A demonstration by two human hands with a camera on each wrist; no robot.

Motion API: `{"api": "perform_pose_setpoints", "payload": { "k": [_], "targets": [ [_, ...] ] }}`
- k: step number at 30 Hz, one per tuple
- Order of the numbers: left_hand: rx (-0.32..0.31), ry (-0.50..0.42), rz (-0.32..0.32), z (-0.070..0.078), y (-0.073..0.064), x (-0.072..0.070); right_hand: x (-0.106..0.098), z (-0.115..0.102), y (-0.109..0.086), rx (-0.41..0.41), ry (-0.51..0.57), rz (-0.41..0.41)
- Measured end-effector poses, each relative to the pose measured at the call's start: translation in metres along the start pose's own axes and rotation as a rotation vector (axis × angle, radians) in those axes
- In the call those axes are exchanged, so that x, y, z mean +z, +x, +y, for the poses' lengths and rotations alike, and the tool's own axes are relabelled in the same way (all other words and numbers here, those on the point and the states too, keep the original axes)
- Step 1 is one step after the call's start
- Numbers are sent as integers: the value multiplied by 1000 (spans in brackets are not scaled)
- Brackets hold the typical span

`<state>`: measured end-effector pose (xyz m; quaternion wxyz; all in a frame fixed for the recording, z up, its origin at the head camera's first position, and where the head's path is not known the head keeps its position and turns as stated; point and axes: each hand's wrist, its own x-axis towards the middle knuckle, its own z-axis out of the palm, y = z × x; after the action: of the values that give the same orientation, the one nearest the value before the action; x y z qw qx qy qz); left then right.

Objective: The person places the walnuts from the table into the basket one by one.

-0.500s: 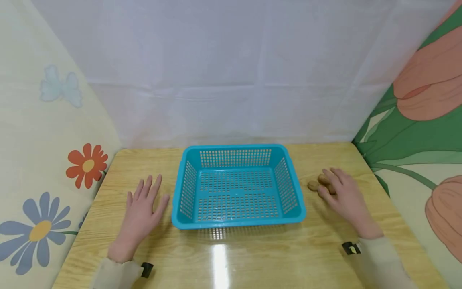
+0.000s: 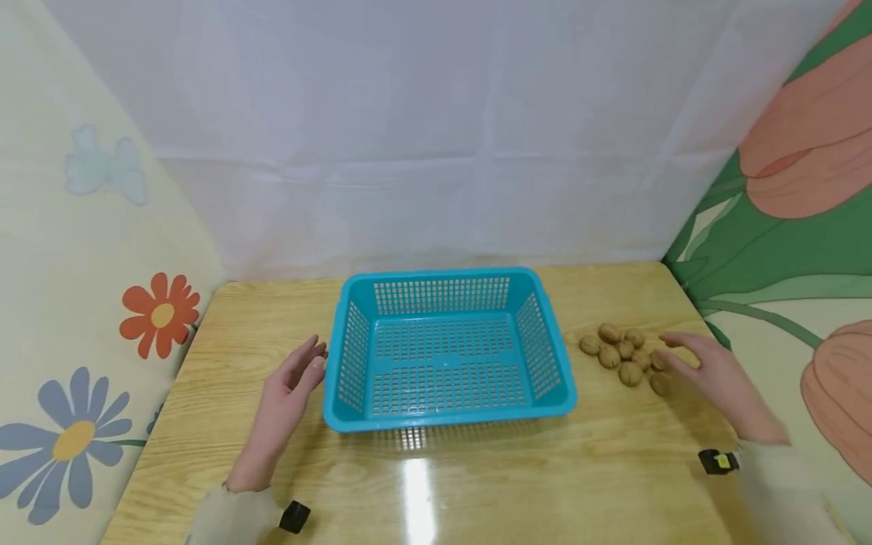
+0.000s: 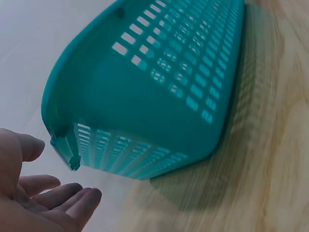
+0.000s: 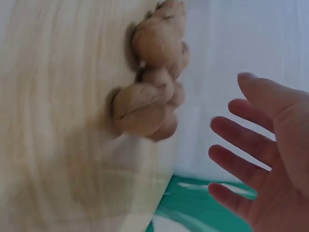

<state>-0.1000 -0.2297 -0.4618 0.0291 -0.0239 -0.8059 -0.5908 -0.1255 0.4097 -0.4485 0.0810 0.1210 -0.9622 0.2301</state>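
Observation:
A blue plastic basket (image 2: pixel 450 425) with perforated walls stands on the wooden table, with nothing inside it. My left hand (image 2: pixel 286 393) is at the basket's left side, fingers loosely bent and holding nothing; in the left wrist view its fingers (image 3: pixel 82 205) are just beside the basket's rim (image 3: pixel 48 108). Several walnuts (image 2: pixel 609 356) lie in a cluster to the right of the basket. At their right edge, my right hand (image 2: pixel 722 378) has its fingers spread, its palm bare in the right wrist view, close to the walnuts (image 4: pixel 145 108).
The wooden table (image 2: pixel 518 484) reaches back to a white cloth (image 2: pixel 422 151). Flower-printed cloths stand along the left (image 2: pixel 41 303) and right sides. A small black device sits on each wrist.
My right hand has moved right, off the walnuts, so more of them show. My left hand has shifted right to the basket and turned from palm-down onto its side.

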Motion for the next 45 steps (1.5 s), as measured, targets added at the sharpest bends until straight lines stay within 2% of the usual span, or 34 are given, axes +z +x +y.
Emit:
{"api": "perform_pose_setpoints", "payload": {
  "k": [3,8,15,21,26,30,37,45],
  "targets": [
    [-37,-97,-35,0,0,1,0,12,-3,-23,0,-49],
    [-85,-153,-53,1,2,3,4,27,-4,-59,-4,-102],
    [-125,-202,-73,5,4,6,7,35,0,43,49,-198],
    [-154,-245,-83,7,5,6,8,39,0,66,43,-208],
    [-152,-261,-82,4,5,6,9,43,0,134,104,-207],
    [-150,-267,-82,3,5,6,9,44,-2,173,109,-196],
    [-152,-266,-75,4,5,7,2,24,3,96,52,-112],
    [-161,-277,-70,5,4,7,-10,-23,22,59,77,-159]
  ]
}}
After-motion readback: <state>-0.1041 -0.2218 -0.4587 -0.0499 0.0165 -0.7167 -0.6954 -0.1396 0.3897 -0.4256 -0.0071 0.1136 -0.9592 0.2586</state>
